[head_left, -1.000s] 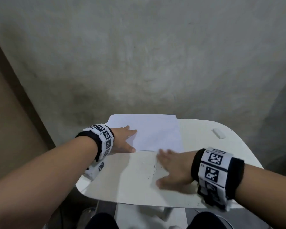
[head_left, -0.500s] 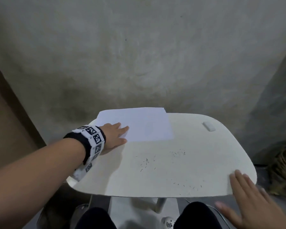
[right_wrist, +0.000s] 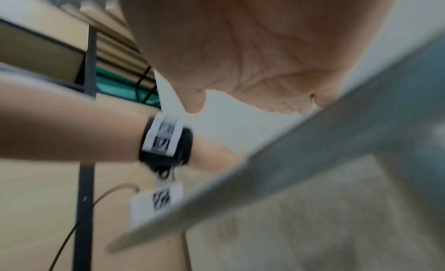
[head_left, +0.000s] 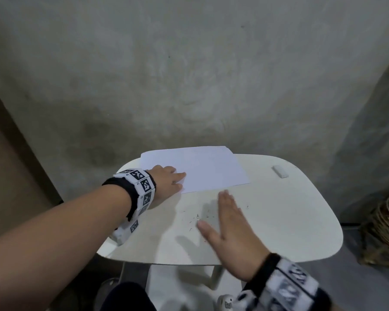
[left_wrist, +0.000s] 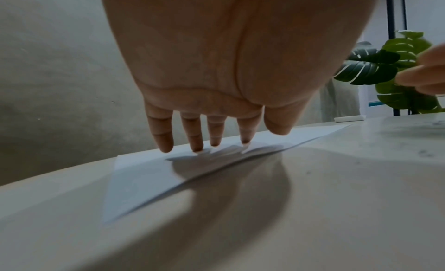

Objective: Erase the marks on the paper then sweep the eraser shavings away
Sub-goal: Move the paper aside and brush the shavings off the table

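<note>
A white sheet of paper (head_left: pixel 202 168) lies at the back of the white table (head_left: pixel 290 221). My left hand (head_left: pixel 169 179) rests flat on the sheet's near left corner, with straight fingers (left_wrist: pixel 196 134) pressing the paper (left_wrist: pixel 154 170). My right hand (head_left: pixel 229 230) is open with straight fingers over the middle of the table, above dark eraser shavings (head_left: pixel 197 217) scattered just left of it. A white eraser (head_left: pixel 280 171) lies alone at the back right, seen as a small white eraser (left_wrist: pixel 349 119) past the sheet in the left wrist view. The right wrist view is blurred.
A grey wall stands right behind the table. A wicker basket (head_left: pixel 386 230) sits on the floor at the right. A green leafy plant (left_wrist: pixel 395 69) stands beyond the table's right side. The table's front edge (head_left: pixel 189 262) is close to my knees.
My right hand swept off the table's front right edge half a second ago and has come back over the middle shavings. The left hand stays on the paper.
</note>
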`<state>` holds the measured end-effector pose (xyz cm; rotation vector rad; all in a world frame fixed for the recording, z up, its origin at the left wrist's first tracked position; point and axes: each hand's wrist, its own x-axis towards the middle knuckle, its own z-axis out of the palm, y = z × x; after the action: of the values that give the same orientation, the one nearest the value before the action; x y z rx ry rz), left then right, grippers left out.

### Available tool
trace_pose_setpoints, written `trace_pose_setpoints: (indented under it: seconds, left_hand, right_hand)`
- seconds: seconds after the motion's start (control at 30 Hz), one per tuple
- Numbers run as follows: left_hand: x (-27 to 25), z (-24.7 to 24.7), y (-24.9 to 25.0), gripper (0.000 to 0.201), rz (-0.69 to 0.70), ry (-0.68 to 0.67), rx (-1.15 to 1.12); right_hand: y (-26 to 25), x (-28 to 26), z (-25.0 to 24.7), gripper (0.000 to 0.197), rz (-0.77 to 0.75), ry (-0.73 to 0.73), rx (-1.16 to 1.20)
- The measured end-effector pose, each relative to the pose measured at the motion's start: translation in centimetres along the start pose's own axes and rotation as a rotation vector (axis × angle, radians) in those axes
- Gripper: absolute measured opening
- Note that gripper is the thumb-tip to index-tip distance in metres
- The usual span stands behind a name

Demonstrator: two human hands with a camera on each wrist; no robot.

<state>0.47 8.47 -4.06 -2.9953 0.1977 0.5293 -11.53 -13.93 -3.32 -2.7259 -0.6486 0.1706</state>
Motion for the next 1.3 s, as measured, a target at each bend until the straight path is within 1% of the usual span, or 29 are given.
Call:
trace_pose_setpoints:
  seconds: [0.07, 0.1, 0.13, 0.17, 0.2, 0.27, 0.33, 0.37, 0.4, 0.43, 0.47, 0.5, 0.57, 0.63, 0.67, 0.7, 0.73, 0.8, 0.83, 0.87, 0.9, 0.97, 1.0, 1.03, 1.1, 1.13, 1.2, 1.23, 1.3]
  left_hand:
    - [-0.1, 0.7, -1.2, 0.056, 0.003, -0.005, 0.063]
    - [0.0, 1.0, -1.8, 0.056, 0.0, -0.003, 0.074]
    - [0.0, 1.1, -2.1, 0.057, -0.004, -0.001, 0.08]
    - [-0.1, 1.1, -2.1, 0.057, -0.004, -0.003, 0.084]
    - [-0.2, 1.0, -2.0, 0.057, -0.003, -0.008, 0.095]
    - [-0.2, 0.7, -1.7, 0.057, 0.008, -0.009, 0.106]
    - [-0.3, 0.4, -1.2, 0.057, 0.006, -0.008, 0.122]
    - [-0.3, 0.3, -0.9, 0.057, 0.003, -0.006, 0.116]
    - [-0.4, 0.0, -0.4, 0.056, -0.008, -0.002, 0.086]
    - [-0.6, -0.3, -0.1, 0.056, -0.014, 0.001, 0.04]
    - [-0.8, -0.5, 0.2, 0.056, -0.018, -0.003, -0.017]
    - [-1.0, -0.7, 0.2, 0.056, -0.013, -0.002, -0.074]
    - [-1.3, -0.8, -0.6, 0.058, 0.005, -0.001, -0.132]
    - [-2.2, -0.7, -1.8, 0.059, 0.024, 0.002, -0.12]
    - [-2.8, -0.6, -2.5, 0.06, 0.033, 0.006, -0.103]
    - [-3.5, -0.5, -3.0, 0.06, 0.04, 0.013, -0.093]
    - [-4.3, -0.3, -3.5, 0.06, 0.044, 0.022, -0.091]
    - [-6.0, 0.4, -4.2, 0.06, 0.046, 0.044, -0.108]
    - [-6.7, 0.7, -4.4, 0.061, 0.046, 0.056, -0.121]
    - [-7.4, 1.1, -4.4, 0.061, 0.044, 0.063, -0.127]
    - [-8.0, 1.4, -4.1, 0.062, 0.046, 0.065, -0.126]
    - [-9.3, 1.9, -2.9, 0.067, 0.067, 0.039, -0.114]
    - [-9.8, 2.2, -2.1, 0.074, 0.084, -0.001, -0.099]
    - [-10.2, 2.4, -1.3, 0.087, 0.102, -0.046, -0.092]
    - [-10.8, 3.0, -0.2, 0.116, 0.147, -0.102, -0.076]
    - [-11.0, 3.3, -0.1, 0.122, 0.168, -0.111, -0.064]
    - [-11.0, 3.8, -0.1, 0.124, 0.207, -0.119, -0.05]
    - [-11.1, 3.8, 0.0, 0.122, 0.229, -0.131, -0.043]
    - [-11.1, 3.5, 1.0, 0.112, 0.289, -0.158, -0.005]
  right_hand:
    - [2.4, -2.0, -0.5, 0.126, 0.072, 0.032, -0.033]
    - [3.6, -3.2, -0.6, 0.131, 0.137, -0.025, -0.11]
    - [4.5, -4.3, -0.2, 0.133, 0.147, -0.094, -0.225]
    - [4.8, -5.4, 0.6, 0.128, 0.172, -0.187, -0.244]
    - [4.8, -5.8, 1.9, 0.119, 0.153, -0.195, -0.218]
    - [3.6, -5.0, 4.9, 0.115, 0.076, -0.156, -0.178]
    - [0.8, -2.9, 5.4, 0.111, 0.046, -0.183, -0.187]
    - [-1.0, -1.7, 4.9, 0.109, 0.017, -0.171, -0.205]
    - [-2.7, -0.6, 4.0, 0.109, 0.021, -0.206, -0.197]
    - [-3.9, 0.5, 3.3, 0.11, -0.025, -0.165, -0.217]
    - [-4.2, 1.1, 2.5, 0.113, -0.053, -0.163, -0.152]
    - [-4.0, 1.3, 1.4, 0.116, -0.04, -0.169, -0.096]
    - [-2.4, 0.8, -2.2, 0.116, 0.034, -0.185, -0.008]
    - [0.6, -0.5, -5.9, 0.1, 0.147, -0.273, 0.032]
    - [2.5, -1.0, -7.6, 0.094, 0.219, -0.337, 0.005]
    - [4.5, -1.1, -8.9, 0.096, 0.286, -0.396, -0.06]
    - [6.4, -0.9, -9.6, 0.105, 0.335, -0.441, -0.166]
    - [8.8, 0.0, -10.4, 0.132, 0.392, -0.473, -0.381]
    - [9.5, 0.7, -9.8, 0.142, 0.408, -0.487, -0.442]
    - [9.6, 1.3, -8.8, 0.14, 0.4, -0.511, -0.477]
    - [9.1, 2.0, -7.3, 0.128, 0.355, -0.527, -0.49]
    - [5.8, 2.5, -4.6, 0.11, 0.171, -0.558, -0.505]
    - [3.6, 2.3, -3.7, 0.105, 0.066, -0.578, -0.511]
    - [1.8, 2.2, -2.9, 0.102, -0.025, -0.601, -0.495]
    - [0.0, 2.4, -2.9, 0.1, -0.118, -0.642, -0.366]
    - [0.3, 2.8, -3.4, 0.102, -0.113, -0.641, -0.257]
    - [2.3, 4.1, -5.4, 0.098, -0.014, -0.57, -0.144]
    - [3.4, 4.6, -6.4, 0.091, 0.066, -0.529, -0.197]
    - [5.1, 5.2, -7.2, 0.083, 0.206, -0.497, -0.461]
